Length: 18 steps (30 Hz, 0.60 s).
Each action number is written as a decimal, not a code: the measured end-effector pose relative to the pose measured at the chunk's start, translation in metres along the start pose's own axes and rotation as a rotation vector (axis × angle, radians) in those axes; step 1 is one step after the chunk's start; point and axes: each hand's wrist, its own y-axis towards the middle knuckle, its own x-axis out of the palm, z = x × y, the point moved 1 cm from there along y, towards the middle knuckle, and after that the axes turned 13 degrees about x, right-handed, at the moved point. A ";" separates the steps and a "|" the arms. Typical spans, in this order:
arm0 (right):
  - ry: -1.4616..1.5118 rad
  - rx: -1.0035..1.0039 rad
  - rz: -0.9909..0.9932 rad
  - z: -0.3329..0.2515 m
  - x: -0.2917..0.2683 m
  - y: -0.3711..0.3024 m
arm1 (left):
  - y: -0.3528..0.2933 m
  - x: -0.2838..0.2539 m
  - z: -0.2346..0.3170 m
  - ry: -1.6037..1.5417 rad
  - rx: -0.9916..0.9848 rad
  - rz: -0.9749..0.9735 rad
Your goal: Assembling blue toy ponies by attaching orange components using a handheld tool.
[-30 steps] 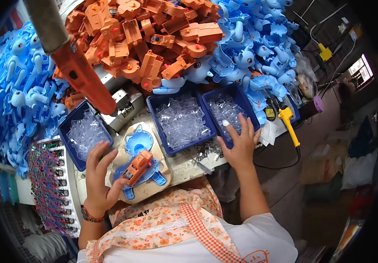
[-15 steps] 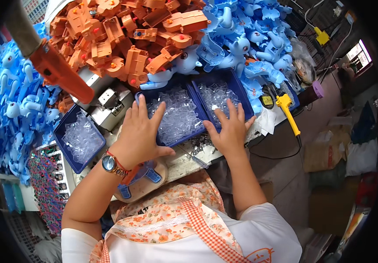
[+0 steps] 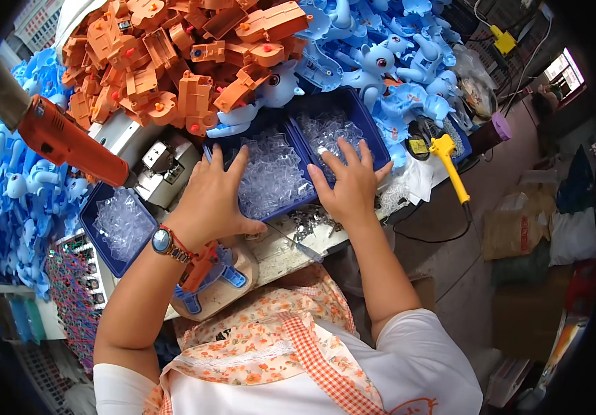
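Observation:
My left hand [image 3: 209, 198] is at the left wall of a blue bin [image 3: 285, 209] of small clear plastic pieces [image 3: 270, 173]. Its fingers are spread and its thumb lies by the bin's front edge. My right hand [image 3: 350, 188], fingers apart, is over the front of the adjoining blue bin [image 3: 375, 135], which holds similar clear pieces [image 3: 322, 131]. No piece shows in either hand. Under my left wrist, an orange and blue toy part [image 3: 231, 275] rests on a beige block [image 3: 246, 259], partly hidden by the forearm.
An orange power screwdriver [image 3: 70, 135] hangs at left above a third blue bin [image 3: 126, 268]. Orange housings [image 3: 139, 76] and blue toy parts [image 3: 408, 62] are heaped behind. A thin screwdriver [image 3: 306, 250] lies in front; a yellow corded tool [image 3: 453, 173] stands right.
The whole view has shifted slightly, with the bins now higher and further left in the picture. Both hands stay at the same bins with fingers spread.

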 end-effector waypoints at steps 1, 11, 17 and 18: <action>-0.004 -0.006 0.009 0.001 0.000 0.001 | 0.001 0.001 0.000 0.002 -0.001 0.005; 0.017 0.011 -0.002 0.001 0.006 0.013 | 0.017 0.001 -0.005 0.028 -0.025 -0.042; -0.043 0.016 -0.088 0.006 -0.016 0.012 | 0.010 -0.001 0.005 0.122 -0.024 -0.104; -0.114 -0.028 -0.099 0.003 -0.032 0.017 | 0.006 -0.006 0.007 0.127 -0.042 -0.124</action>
